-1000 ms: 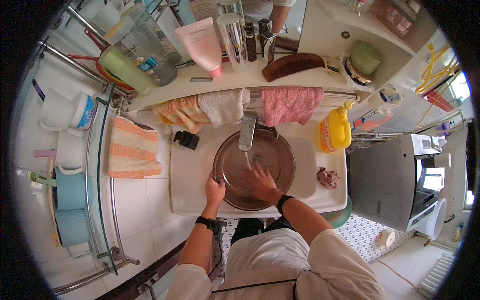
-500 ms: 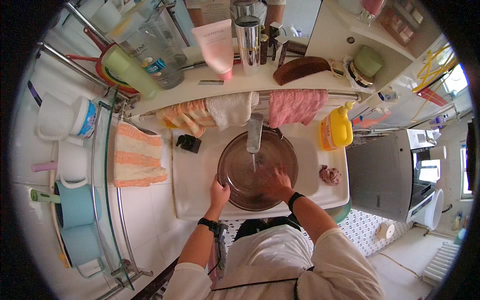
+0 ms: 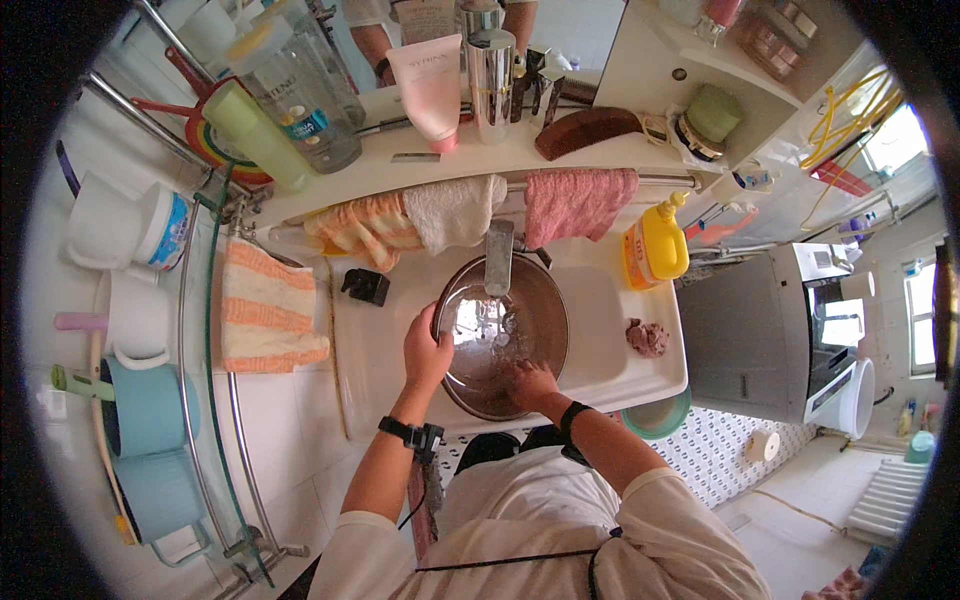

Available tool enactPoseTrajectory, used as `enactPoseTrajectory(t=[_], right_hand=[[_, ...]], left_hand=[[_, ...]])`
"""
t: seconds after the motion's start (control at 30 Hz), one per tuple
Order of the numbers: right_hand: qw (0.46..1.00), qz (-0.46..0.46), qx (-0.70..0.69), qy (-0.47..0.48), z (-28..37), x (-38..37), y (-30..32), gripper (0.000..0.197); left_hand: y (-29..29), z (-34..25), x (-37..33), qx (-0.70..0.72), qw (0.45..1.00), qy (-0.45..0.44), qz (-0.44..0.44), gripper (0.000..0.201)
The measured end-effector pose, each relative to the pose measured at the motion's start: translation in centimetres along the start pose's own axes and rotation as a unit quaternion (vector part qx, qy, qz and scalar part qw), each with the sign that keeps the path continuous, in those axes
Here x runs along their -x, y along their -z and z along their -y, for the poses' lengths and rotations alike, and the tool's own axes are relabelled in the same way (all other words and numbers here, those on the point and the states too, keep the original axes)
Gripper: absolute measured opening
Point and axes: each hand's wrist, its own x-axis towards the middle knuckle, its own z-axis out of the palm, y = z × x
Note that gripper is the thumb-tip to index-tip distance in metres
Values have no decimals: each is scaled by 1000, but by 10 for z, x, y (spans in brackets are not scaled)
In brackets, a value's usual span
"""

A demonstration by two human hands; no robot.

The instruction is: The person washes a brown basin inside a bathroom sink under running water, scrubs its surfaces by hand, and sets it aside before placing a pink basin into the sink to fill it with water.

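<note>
A round, brown, glossy bowl (image 3: 556,325) sits tilted in the white sink (image 3: 602,345), under the metal faucet (image 3: 499,265). Water with bright reflections shows inside it. My left hand (image 3: 427,350) grips the bowl's left rim, with the fingers partly hidden behind the wall. Low inside the bowl, my right hand (image 3: 532,385) lies against the inner wall with bent fingers; no object shows in it.
A yellow pump bottle (image 3: 655,245) and a crumpled brownish cloth (image 3: 648,338) are at the sink's right. On its left is a small black object (image 3: 366,287). Towels, one pink (image 3: 580,203), hang behind the faucet. The shelf (image 3: 380,180) above holds bottles and a comb (image 3: 588,133).
The bowl has tipped, showing a narrower outline and bright reflections. My left hand has moved up its left rim. My right hand has drawn down toward the near wall, its fingers more bent.
</note>
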Motion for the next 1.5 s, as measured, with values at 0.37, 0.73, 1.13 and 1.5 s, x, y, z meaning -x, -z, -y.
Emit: enactPoseTrajectory(t=[0.37,0.73,1.13,1.5], right_hand=[[993,-117,29,2,-23,-8,-10,54],[879,-473,57,5,0,17,-33,57],[946,-309,94,10,-14,24,-16,53],[991,-63,-81,83,12,22,16,40]], left_hand=[[6,7,25,-51,999,-9,-2,37],[8,8,31,-43,997,-62,36,64],[8,-18,6,72,995,-32,56,45],[11,15,9,19,997,48,59,47]])
